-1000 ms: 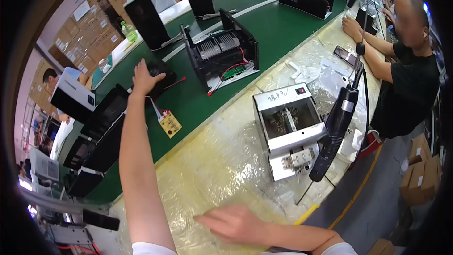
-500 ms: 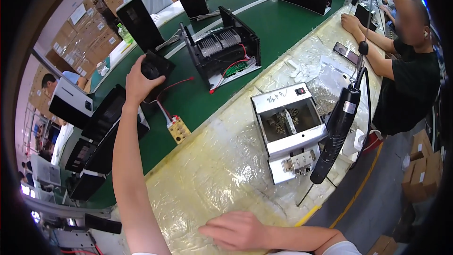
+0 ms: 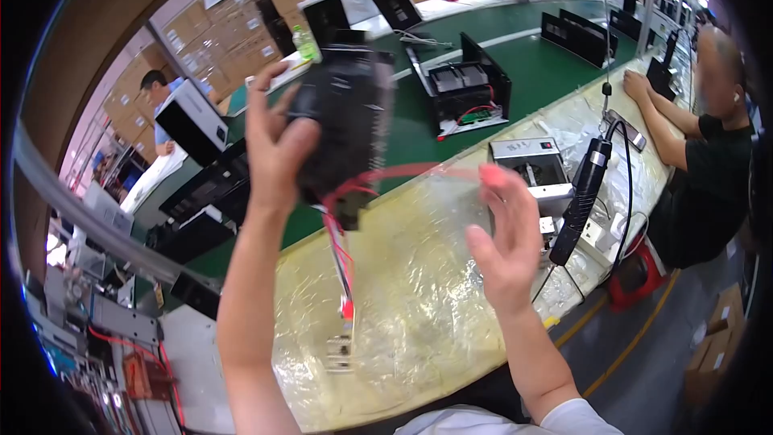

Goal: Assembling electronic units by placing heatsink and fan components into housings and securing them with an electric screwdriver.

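Note:
My left hand (image 3: 278, 141) grips a black plastic housing (image 3: 342, 121) lifted over the bench, its details smeared by motion. From its lower end run a red wire (image 3: 419, 169) and a bundle of thin wires (image 3: 336, 254) with a red connector (image 3: 347, 308). At the bottom of that bundle is a small pale circuit board (image 3: 342, 352), blurred. My right hand (image 3: 511, 254) is raised, thumb apart from the fingers. The red wire's end reaches its fingertips; whether they touch cannot be made out.
A silver screw feeder (image 3: 527, 149) and a hanging black electric screwdriver (image 3: 584, 201) are at the right. On the green conveyor (image 3: 403, 133) stands a half-assembled black unit (image 3: 467, 89). A co-worker in a dark shirt (image 3: 713, 161) rests both arms on the bench.
My left hand has lifted the black housing off the conveyor and brought it nearer, with its wires and board. My right hand has risen from the bench's front edge. The view has shifted.

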Demonstrator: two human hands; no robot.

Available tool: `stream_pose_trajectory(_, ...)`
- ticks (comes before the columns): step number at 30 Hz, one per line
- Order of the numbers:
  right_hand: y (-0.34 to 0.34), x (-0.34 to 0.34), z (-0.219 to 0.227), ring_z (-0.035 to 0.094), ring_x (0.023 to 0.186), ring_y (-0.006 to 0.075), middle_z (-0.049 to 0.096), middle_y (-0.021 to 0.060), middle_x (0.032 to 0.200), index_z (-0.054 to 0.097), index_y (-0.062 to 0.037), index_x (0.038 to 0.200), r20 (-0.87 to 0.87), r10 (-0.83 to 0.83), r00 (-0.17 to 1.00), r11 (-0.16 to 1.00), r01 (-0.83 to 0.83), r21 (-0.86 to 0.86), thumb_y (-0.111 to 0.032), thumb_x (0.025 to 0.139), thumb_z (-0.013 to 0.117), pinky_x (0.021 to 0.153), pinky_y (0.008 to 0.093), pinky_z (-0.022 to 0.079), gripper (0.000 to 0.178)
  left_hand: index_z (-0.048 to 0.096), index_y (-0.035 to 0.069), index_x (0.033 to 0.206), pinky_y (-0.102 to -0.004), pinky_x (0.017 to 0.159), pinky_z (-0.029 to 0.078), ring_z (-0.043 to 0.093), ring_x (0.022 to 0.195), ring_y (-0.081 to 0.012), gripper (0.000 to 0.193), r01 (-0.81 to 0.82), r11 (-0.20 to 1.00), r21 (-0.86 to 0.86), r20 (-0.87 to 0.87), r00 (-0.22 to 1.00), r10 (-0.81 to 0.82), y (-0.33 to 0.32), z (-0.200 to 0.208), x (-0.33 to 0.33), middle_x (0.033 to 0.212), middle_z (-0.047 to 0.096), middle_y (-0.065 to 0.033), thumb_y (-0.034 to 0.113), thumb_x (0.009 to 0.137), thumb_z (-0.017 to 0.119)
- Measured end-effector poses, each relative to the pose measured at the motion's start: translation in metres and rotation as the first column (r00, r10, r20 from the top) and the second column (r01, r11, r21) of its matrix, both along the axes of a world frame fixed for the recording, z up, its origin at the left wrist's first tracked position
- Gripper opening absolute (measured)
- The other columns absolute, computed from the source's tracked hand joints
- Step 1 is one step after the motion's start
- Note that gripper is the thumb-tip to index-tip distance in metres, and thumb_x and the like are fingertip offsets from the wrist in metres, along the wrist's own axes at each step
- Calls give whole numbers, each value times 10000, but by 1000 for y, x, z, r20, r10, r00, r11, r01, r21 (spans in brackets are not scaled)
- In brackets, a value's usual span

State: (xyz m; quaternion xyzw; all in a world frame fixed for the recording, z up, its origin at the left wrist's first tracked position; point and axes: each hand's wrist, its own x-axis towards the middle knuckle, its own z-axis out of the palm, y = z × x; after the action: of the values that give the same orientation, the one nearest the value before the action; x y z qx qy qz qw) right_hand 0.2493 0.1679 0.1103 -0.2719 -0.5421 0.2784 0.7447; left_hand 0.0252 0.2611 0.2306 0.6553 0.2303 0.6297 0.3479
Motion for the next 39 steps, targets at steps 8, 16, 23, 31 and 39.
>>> stream_pose_trajectory(8,21,-24,-66,670,973,182,691,78,1114,620,-29,1238,-318,474,821,741,-567,-360,5,662,875,808,341,583,631,353,58,1433,-381,1143,329,484,1327,-271,1045,67,994,82,-412,911,-28,-44,-46,57,1343,522,-149,324,605,933)
stream_pose_trajectory(16,18,10,-72,652,864,175,651,32,949,608,-39,1083,-337,250,907,922,-330,-202,12,686,821,769,317,541,452,492,76,1445,-380,1053,439,568,1249,-303,709,-122,984,-133,-417,907,56,48,-45,36,1407,534,-109,244,825,793)
stream_pose_trajectory(23,30,-3,-87,601,1152,259,517,96,1353,211,-162,1536,-496,240,834,903,-380,-201,73,567,915,945,420,562,1221,595,-23,1292,-454,1002,488,579,1202,-405,561,-605,722,334,-831,173,529,158,-159,-93,1250,618,-244,287,854,758)
stream_pose_trajectory(31,4,-14,-44,532,1295,282,460,117,1452,116,-176,1606,-393,399,829,902,-432,4,10,550,940,1024,435,518,1353,684,-57,1025,-322,693,534,684,730,-215,364,-563,817,-125,-786,559,265,17,-127,-95,1005,656,-149,191,803,834)
stream_pose_trajectory(39,-35,-30,-20,537,1276,290,415,129,1481,75,-139,1618,192,80,978,982,-110,155,-139,534,993,1051,441,494,1420,684,48,1111,-323,793,511,637,941,-196,486,-437,891,-124,-841,522,139,-215,-93,-108,1252,614,-74,37,662,869)
